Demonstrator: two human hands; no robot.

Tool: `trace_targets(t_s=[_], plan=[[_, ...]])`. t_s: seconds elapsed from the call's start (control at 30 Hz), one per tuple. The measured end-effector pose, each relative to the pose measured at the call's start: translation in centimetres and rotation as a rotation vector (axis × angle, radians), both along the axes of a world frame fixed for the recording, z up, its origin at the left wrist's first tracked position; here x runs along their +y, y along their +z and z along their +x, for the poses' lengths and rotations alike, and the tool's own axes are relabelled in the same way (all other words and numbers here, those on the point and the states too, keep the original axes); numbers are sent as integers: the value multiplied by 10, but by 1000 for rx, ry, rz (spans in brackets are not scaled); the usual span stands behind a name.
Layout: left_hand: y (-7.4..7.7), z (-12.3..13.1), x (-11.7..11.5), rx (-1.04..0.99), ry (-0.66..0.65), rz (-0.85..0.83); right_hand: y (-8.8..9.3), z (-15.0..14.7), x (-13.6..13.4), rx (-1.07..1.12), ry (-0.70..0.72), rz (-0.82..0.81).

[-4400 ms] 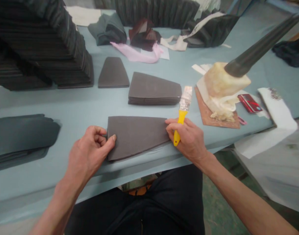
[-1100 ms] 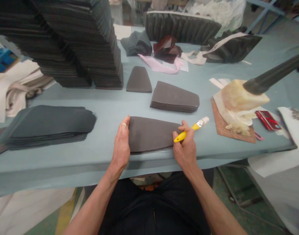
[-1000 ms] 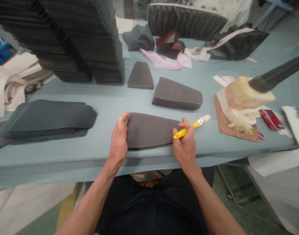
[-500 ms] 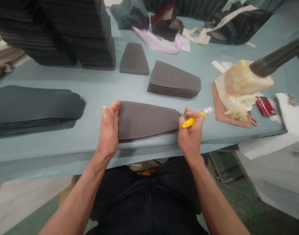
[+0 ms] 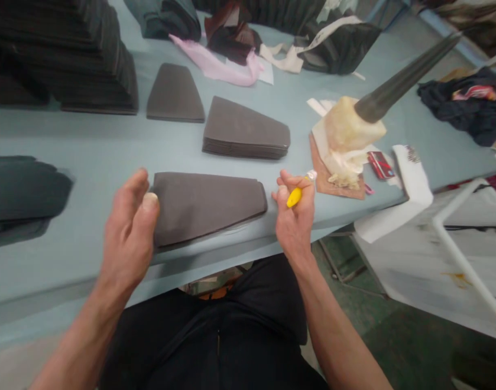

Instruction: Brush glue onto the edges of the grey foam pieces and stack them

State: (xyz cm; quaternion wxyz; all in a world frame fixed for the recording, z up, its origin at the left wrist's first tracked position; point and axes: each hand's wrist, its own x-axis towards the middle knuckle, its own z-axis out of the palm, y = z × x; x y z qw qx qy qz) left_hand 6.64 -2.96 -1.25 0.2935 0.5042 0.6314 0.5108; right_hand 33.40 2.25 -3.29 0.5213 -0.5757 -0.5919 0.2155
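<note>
Right hand (image 5: 293,222), shifted: is standing apart from the narrow end of the panel stack (image 5: 209,208); the frame half a second earlier is showing it touching that end.
Table (image 5: 105,141): is extending beneath and beyond both hands.
Dark stack (image 5: 89,59): is rising beyond the left hand (image 5: 128,233), toward its outer side.
Panel stack: is lying flat between the hands; judged light and semi-stiff, its layers probably sliding easily, so the two ends are offering the best hold, pressed together by flat palms.
Grey pile (image 5: 246,127): is resting beyond the panel stack.
Left hand: is holding nothing, fingers extended, beside the wide end; contact cannot be told.
Brush (image 5: 294,197): is being grasped by the right hand, yellow handle showing between thumb and curled fingers.
</note>
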Motion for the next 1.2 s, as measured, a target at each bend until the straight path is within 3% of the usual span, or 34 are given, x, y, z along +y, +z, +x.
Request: trace_targets(t_s=[0.1,0.2,0.3,0.5,0.73,0.83,1.0,1.2], plan=[[16,-5,2,281,-16,-10,5,13,0,34,-4,-21],[23,-4,11,644,-201,75,8,19,-3,61,44,-93],[18,1,29,801,-404,135,12,19,-3,68,100,-135],[4,6,69,905,-598,102,21,16,3,83,181,-211],[32,25,72,1242,-682,-56,29,17,6,143,200,-280],[37,28,72,1347,-696,-72,34,18,9,175,231,-302],[37,29,77,1373,-743,-117,41,17,18,165,299,-298],[49,40,79,1380,-767,-247,46,15,19,109,346,-268]])
